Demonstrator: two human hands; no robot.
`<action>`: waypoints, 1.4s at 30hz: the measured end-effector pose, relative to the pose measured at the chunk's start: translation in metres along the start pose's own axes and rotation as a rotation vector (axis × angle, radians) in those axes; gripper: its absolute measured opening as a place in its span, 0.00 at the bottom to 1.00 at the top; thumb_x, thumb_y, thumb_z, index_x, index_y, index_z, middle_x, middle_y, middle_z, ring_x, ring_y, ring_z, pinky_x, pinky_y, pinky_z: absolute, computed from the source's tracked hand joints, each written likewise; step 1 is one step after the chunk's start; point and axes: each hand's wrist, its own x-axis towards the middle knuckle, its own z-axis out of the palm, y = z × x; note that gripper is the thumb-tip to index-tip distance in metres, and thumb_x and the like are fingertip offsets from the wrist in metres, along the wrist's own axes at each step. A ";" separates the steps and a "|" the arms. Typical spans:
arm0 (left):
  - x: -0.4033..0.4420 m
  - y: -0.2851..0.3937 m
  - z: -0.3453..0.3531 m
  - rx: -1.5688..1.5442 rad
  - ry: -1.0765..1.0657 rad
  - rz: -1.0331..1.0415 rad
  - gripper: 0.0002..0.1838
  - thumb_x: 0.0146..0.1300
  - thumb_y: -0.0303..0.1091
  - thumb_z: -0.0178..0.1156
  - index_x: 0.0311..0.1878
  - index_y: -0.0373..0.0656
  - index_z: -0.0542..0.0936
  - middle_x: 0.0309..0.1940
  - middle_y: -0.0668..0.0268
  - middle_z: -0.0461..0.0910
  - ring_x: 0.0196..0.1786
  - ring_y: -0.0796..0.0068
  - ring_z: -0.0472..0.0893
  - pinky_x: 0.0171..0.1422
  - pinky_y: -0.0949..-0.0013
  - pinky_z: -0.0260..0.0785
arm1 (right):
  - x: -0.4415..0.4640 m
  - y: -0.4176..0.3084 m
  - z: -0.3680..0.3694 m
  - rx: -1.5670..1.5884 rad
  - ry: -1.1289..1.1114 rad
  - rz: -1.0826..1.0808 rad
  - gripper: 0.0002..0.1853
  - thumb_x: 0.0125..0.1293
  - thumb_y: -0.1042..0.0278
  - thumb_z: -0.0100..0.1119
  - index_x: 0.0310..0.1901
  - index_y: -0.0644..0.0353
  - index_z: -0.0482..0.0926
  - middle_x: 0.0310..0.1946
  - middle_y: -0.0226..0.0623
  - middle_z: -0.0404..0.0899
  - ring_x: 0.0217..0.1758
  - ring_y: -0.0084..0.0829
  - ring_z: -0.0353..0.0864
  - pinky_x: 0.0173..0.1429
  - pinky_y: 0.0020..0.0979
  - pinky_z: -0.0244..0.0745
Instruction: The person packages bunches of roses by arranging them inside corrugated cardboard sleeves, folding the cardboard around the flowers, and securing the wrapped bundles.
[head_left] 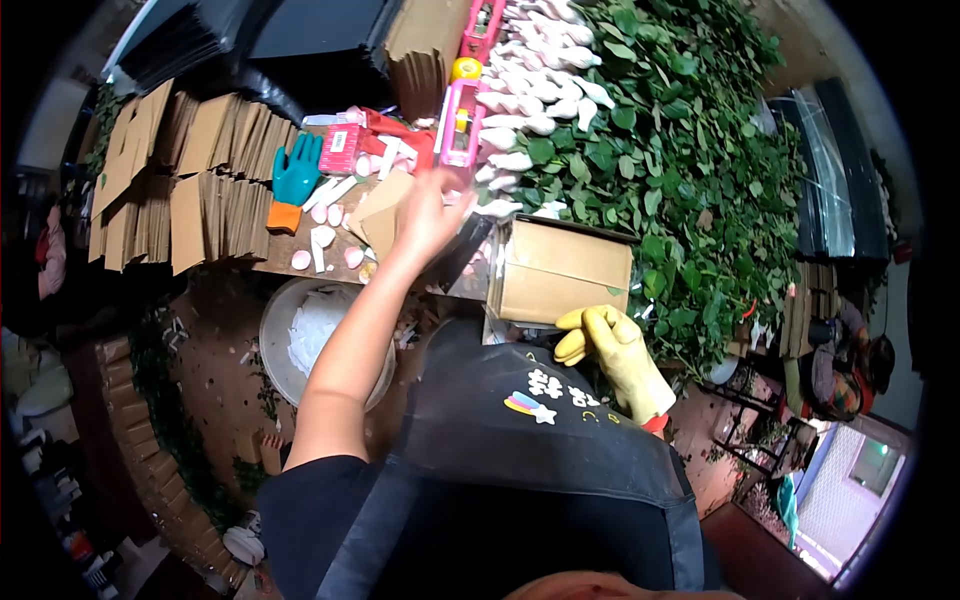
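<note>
My bare left hand [432, 218] reaches to the near end of a pink tape dispenser [461, 135]. Its fingers are bent close together there; whatever they pinch is too small to make out. On my right hand [612, 352] is a yellow rubber glove, with its fingers loosely bent and apart, holding nothing visible. It lies by the near edge of a flat cardboard piece [566, 270] in a dark-edged frame. Behind this lie rows of white-wrapped rose heads [535, 60] with leafy green stems [670, 170] spreading right. A yellow tape roll [466, 69] sits above the dispenser.
Stacked folded cardboard [215, 215], a teal-and-orange glove [296, 172], a pink box [340, 148] and scattered petals are on the left of the table. A round tub [275, 330] with white scraps stands below. Dark stacked sheets [320, 45] lie at the back; another person [850, 365] is far right.
</note>
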 end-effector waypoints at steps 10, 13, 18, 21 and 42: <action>0.058 -0.036 0.017 -0.418 0.068 -0.194 0.18 0.75 0.43 0.66 0.34 0.36 0.83 0.25 0.69 0.80 0.32 0.81 0.75 0.40 0.68 0.71 | 0.055 -0.031 0.064 0.096 -0.162 0.011 0.20 0.87 0.54 0.48 0.63 0.63 0.76 0.62 0.42 0.83 0.62 0.32 0.85 0.66 0.35 0.82; -0.025 0.010 -0.015 -0.607 0.002 -0.174 0.16 0.78 0.41 0.62 0.38 0.38 0.84 0.28 0.73 0.80 0.36 0.84 0.75 0.44 0.71 0.71 | 0.085 -0.034 0.082 0.285 -0.255 0.005 0.25 0.87 0.51 0.47 0.70 0.63 0.74 0.64 0.43 0.82 0.63 0.33 0.85 0.68 0.37 0.82; -0.098 0.030 -0.035 -0.659 -0.239 -0.365 0.13 0.79 0.34 0.55 0.49 0.36 0.86 0.32 0.70 0.82 0.37 0.82 0.78 0.47 0.73 0.72 | 0.131 -0.027 0.102 0.261 -0.182 -0.080 0.20 0.83 0.56 0.57 0.62 0.66 0.80 0.53 0.37 0.86 0.54 0.26 0.85 0.62 0.30 0.81; -0.056 -0.039 -0.040 -0.412 -0.353 -0.417 0.23 0.79 0.41 0.45 0.51 0.33 0.86 0.32 0.65 0.86 0.36 0.77 0.81 0.49 0.70 0.75 | 0.127 -0.023 0.103 0.049 -0.118 -0.157 0.12 0.81 0.66 0.58 0.55 0.65 0.84 0.48 0.33 0.88 0.46 0.21 0.87 0.53 0.25 0.82; -0.015 0.110 0.045 -0.057 -0.011 0.607 0.09 0.64 0.44 0.73 0.47 0.61 0.94 0.69 0.57 0.76 0.75 0.45 0.65 0.80 0.43 0.54 | -0.009 0.035 -0.059 0.257 -0.539 -0.261 0.21 0.81 0.56 0.60 0.53 0.70 0.85 0.44 0.51 0.91 0.44 0.40 0.93 0.48 0.35 0.89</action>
